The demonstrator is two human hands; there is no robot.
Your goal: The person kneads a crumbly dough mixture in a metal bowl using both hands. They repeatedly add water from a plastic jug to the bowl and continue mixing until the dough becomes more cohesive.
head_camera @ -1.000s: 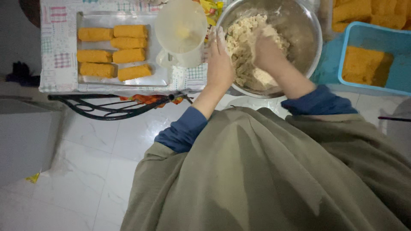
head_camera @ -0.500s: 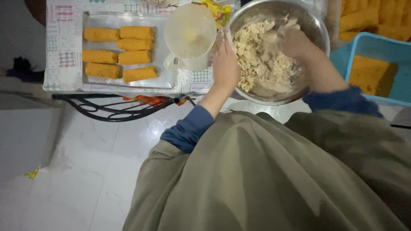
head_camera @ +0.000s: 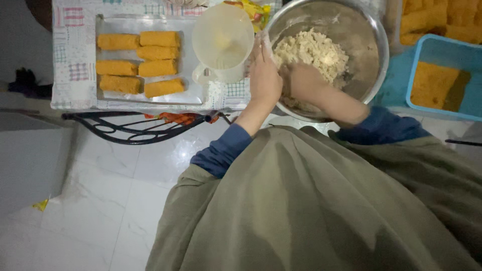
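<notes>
Since a moment ago our right hand [head_camera: 301,83] has dropped from the far rim to the near side of the metal mixing bowl [head_camera: 374,47], and the dough now shows as one open heap above it. We have that hand curled down against the near edge of the pale crumbly dough [head_camera: 311,50], knuckles up; the fingertips are hidden under the hand, so we cannot tell whether they pinch any of it. Our left hand [head_camera: 265,80] stands on edge just beside it, fingers pressed together and pointing away from us, laid along the bowl's left rim and holding it steady. The dough lies inside the bowl, heaped just beyond both hands and reaching toward the far wall, which is smeared and otherwise bare.

Just left of our left hand stands a translucent plastic jug [head_camera: 222,40], its handle turned toward us. Farther left lies a flat metal tray [head_camera: 188,75] with six breaded orange rolls [head_camera: 138,62] in two short columns. Both sit on a checked cloth [head_camera: 75,70] over a dark wrought-iron table frame [head_camera: 135,130]. To the right of our right arm, well apart from the bowl, a blue plastic tub [head_camera: 437,47] holds orange breadcrumbs [head_camera: 434,85]. Blue sleeves [head_camera: 221,153] and an olive garment [head_camera: 311,211] fill the near view.
</notes>
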